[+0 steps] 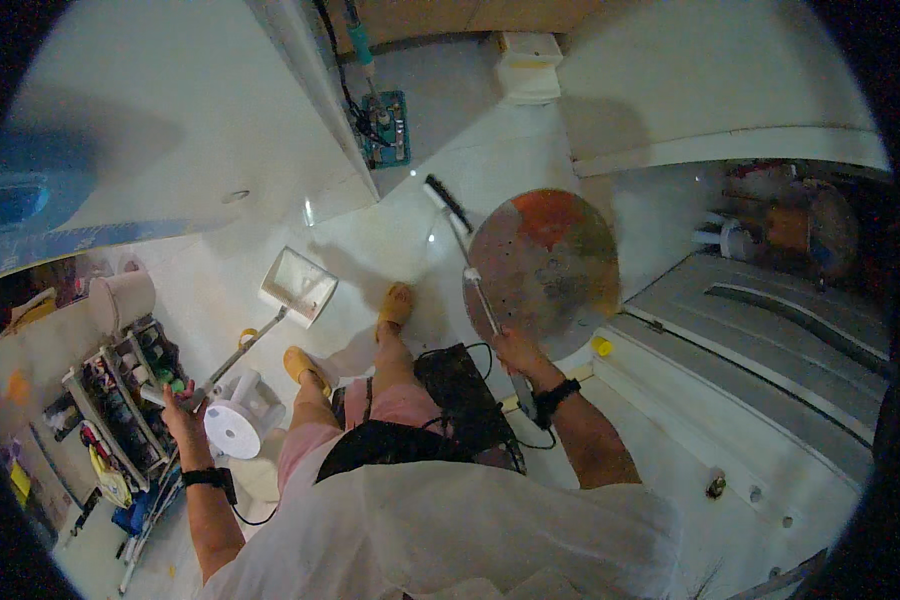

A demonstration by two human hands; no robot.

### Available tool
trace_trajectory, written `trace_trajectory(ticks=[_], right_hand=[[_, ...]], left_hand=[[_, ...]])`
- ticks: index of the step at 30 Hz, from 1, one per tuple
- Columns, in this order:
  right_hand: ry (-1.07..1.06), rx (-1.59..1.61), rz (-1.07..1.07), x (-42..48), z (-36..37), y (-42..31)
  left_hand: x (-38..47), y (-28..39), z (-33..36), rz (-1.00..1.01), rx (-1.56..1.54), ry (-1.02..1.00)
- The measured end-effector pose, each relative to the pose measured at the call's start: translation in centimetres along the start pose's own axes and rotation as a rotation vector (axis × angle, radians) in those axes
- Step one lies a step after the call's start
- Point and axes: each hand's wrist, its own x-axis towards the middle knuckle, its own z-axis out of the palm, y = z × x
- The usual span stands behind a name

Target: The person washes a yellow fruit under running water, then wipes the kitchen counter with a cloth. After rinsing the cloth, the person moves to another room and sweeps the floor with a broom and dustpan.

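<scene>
My right hand [523, 354] is closed around the handle of a long-handled brush or broom [448, 202], whose dark-bristled head is by the left edge of a round mat [547, 274] with red and grey patches. On the other side, my left hand [185, 414] grips the handle of a long-handled dustpan [298, 286]. Its pale pan lies at floor level, left of my feet in yellow clogs [396, 307]. Small dark bits show in the pan. A white cylindrical item [234, 427] with a round end stands beside my left hand.
A shelf rack [131, 397] full of small items stands at the left. A green-framed flat mop head [386, 129] is on the floor beyond a white panel [322, 150]. A white bin-like container [531, 69] stands farther off. At right is a grey-lidded white appliance [757, 330].
</scene>
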Motion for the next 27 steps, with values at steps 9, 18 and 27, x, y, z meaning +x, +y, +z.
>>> trace_trajectory(ticks=[9,18,27], right_hand=[[0.097,-0.137,-0.478,5.2,-12.1,3.4],[0.143,-0.386,0.028,15.5,-9.2,-3.5],[0.014,-0.490,0.045,-0.8,9.8,-3.5]], left_hand=[[-0.1,1.2,0.9,-0.003,0.005,-0.008],[-1.8,2.2,1.5,0.016,-0.002,0.058],[-0.8,3.7,-1.2,0.019,0.047,-0.122]])
